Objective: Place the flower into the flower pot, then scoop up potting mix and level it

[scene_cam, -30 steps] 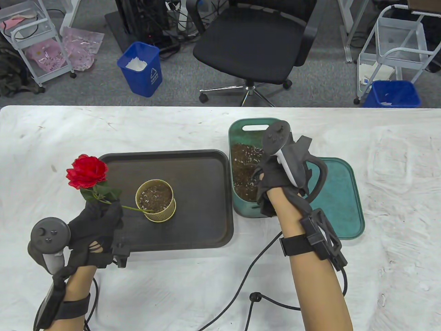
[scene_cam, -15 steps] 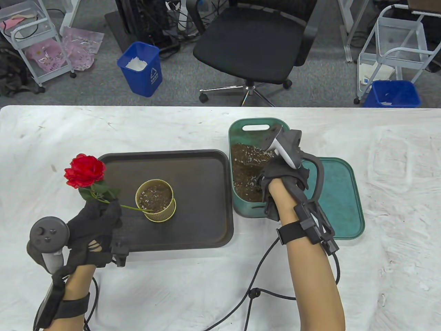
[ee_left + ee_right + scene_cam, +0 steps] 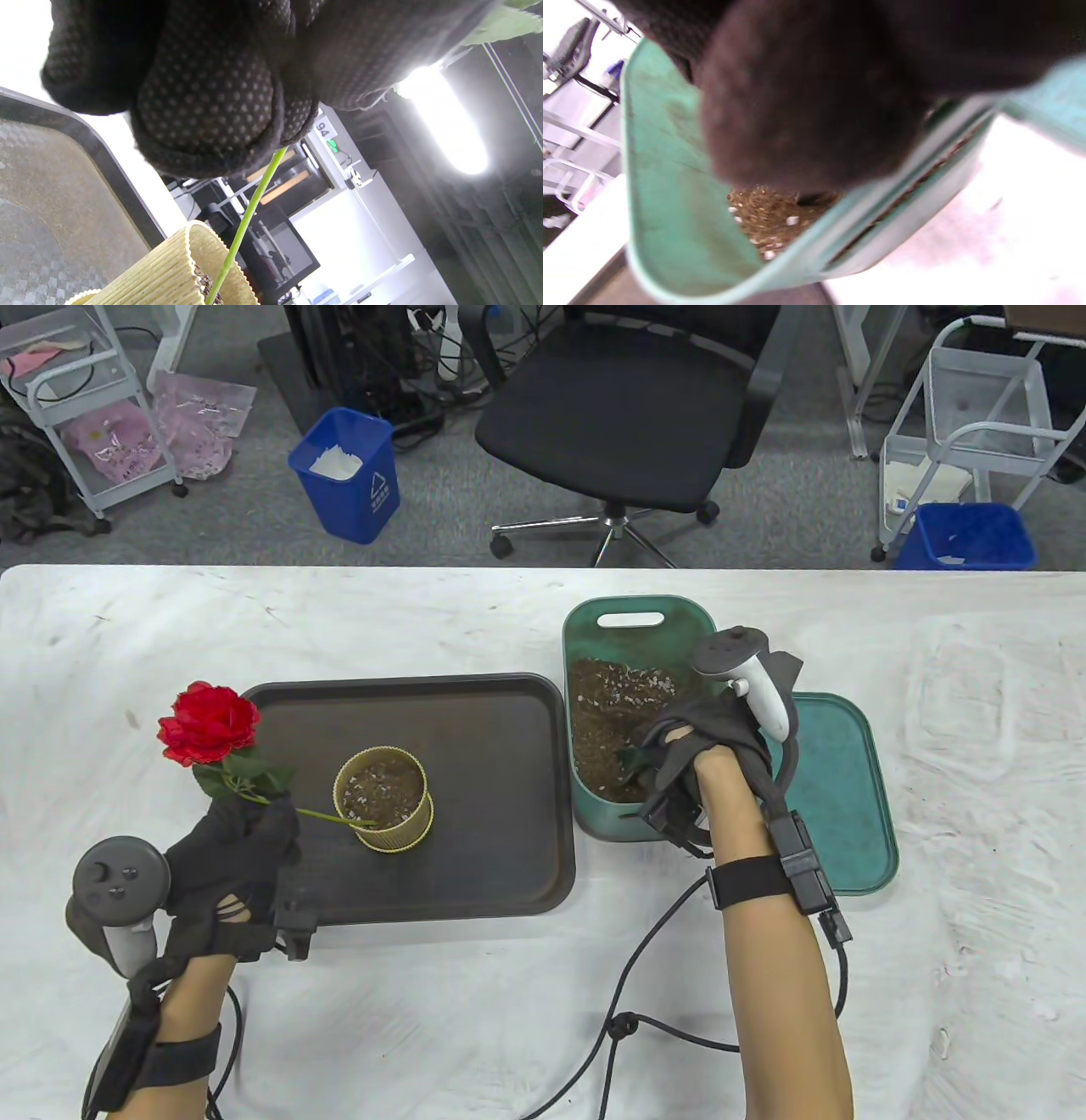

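Left hand (image 3: 233,848), at the near-left corner of the dark tray (image 3: 509,865): fingers curled tight round the stem of the red flower (image 3: 209,723), bloom out past the tray's left edge, stem tip inside the ribbed yellow flower pot (image 3: 383,800), which stands mid-tray with bare tray on every side. Right hand (image 3: 687,763): reaching down into the green bin (image 3: 585,628) of potting mix (image 3: 611,704) at its near end; grip cannot be told, fingers hidden. Green lid (image 3: 848,814) lies flat just right of the bin.
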